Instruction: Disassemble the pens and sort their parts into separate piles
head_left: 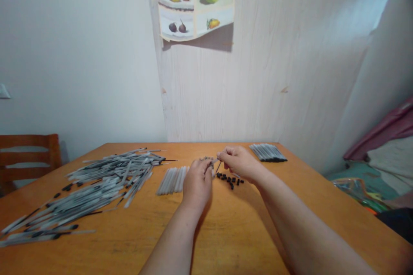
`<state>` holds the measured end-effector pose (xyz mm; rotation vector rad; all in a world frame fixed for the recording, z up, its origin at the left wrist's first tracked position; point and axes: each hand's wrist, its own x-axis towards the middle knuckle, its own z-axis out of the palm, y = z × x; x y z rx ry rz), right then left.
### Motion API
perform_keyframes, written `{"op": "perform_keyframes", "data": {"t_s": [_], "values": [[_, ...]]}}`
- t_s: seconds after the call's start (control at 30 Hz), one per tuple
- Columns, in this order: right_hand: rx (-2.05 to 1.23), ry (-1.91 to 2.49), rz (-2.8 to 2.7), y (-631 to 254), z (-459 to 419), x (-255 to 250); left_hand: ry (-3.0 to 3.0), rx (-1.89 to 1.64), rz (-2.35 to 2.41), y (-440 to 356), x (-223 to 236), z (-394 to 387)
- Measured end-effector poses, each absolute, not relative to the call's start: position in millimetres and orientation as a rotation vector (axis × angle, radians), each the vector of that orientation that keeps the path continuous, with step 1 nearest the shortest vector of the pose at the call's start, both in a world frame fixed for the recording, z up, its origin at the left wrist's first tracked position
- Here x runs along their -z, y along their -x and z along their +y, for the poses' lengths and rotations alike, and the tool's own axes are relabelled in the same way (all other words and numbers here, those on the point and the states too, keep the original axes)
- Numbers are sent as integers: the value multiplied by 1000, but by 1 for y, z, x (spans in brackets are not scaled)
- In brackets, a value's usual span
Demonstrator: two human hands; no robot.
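My right hand (240, 163) pinches a thin dark stick (218, 167), which looks like a pen refill, between thumb and fingertips. Close beside it, my left hand (197, 184) is closed, its fingers curled; what it grips is mostly hidden. Several small dark tips (205, 158) stick out just beyond the left fingers. Left of that hand lies a neat row of translucent pen barrels (172, 180), partly covered by the hand. Below the right hand, small black caps (230, 179) are scattered on the wooden table (222, 232).
A large loose pile of pale tubes and dark sticks (106, 184) spreads over the table's left side. At the back right lies a tidy row of black-ended pens (267, 153). A wooden chair (29, 152) stands at the left, and a wall with fruit pictures (195, 8) rises behind.
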<state>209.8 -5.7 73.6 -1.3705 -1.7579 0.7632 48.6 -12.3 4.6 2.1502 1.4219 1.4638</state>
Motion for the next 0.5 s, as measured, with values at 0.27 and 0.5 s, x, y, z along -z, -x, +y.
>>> {"op": "perform_keyframes", "data": {"t_s": [0.27,0.5], "values": [[-864,1508,-1883,-222,-4,-75,-2191,-1480,1463,-48,-2,-10],[-790,1482,-1676,-241,12,-69,-2145,-1567,1678,-47,-4,-12]]}}
